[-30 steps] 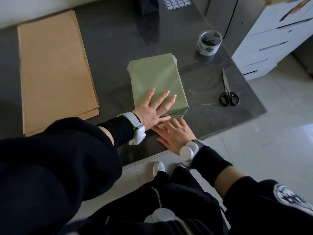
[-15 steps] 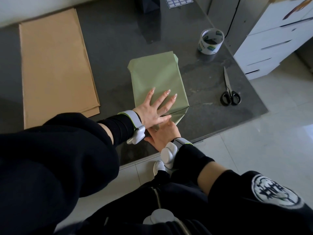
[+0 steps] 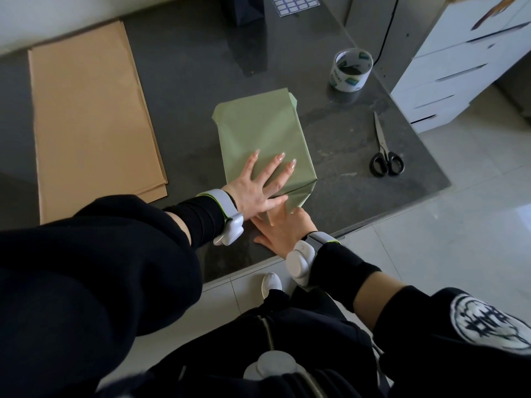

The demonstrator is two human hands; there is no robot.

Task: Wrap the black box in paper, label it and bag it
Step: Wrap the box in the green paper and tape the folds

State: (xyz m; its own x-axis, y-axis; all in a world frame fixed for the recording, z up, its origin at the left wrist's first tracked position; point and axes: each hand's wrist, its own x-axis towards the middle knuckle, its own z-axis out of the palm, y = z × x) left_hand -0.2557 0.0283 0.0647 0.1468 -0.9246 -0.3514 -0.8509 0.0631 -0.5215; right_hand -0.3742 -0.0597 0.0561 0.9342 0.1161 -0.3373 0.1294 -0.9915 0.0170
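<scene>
Dark table [image 3: 201, 81], bearing everything below.
Stack of tan paper [image 3: 92, 124], flat on the table's left side.
Paper-wrapped black box [image 3: 258, 124], covered in green, lying mid-table, near end close to the front edge.
Flat left hand [image 3: 255, 188], fingers spread, pressing the near part of the box top.
Flat right hand [image 3: 283, 228], fingers straight against the folded near-end flap, fingertips hidden.
Upright tape roll [image 3: 350, 71], beyond the box, rightward.
Closed scissors [image 3: 385, 150], right of the box.
</scene>
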